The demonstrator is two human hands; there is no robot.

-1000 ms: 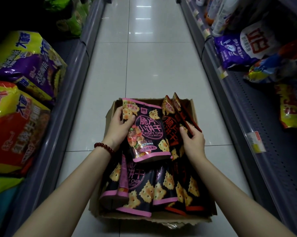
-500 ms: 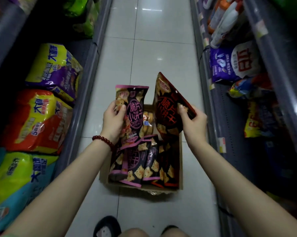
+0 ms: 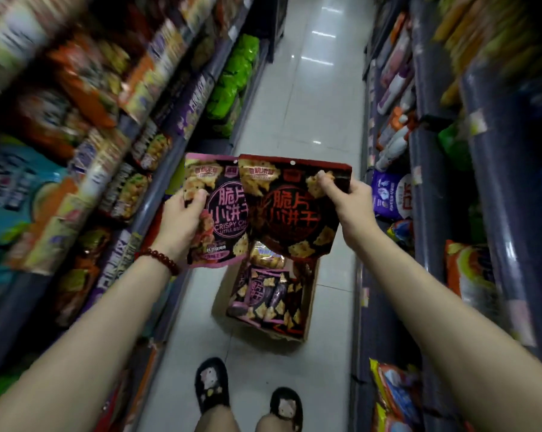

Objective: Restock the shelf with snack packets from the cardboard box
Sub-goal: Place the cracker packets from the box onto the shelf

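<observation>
Standing upright in the air above the aisle floor (image 3: 297,113), two snack packets face the camera with their long axes running top to bottom and their sealed top edges pointing away down the aisle. The pink-trimmed packet (image 3: 222,210) is gripped at its left edge by the left hand (image 3: 182,219), thumb curled over the front and fingers behind. The red-trimmed packet (image 3: 291,207) overlaps the pink one's right edge and tilts slightly, its top right corner pinched by the right hand (image 3: 350,201) with fingers folded over the upper edge. A dark bead bracelet (image 3: 162,260) circles the left wrist.

Just below both packets, the cardboard box (image 3: 310,307) sits open on the floor, holding more packets of the same kind lying flat and overlapping. Near the bottom edge, two dark slippers (image 3: 212,388) point toward the box. On the left, stocked shelves (image 3: 157,188) of snack bags are blurred; on the right, darker shelves (image 3: 425,169) carry bags and bottles, among them a purple and white bag (image 3: 391,194) beside the right hand.
</observation>
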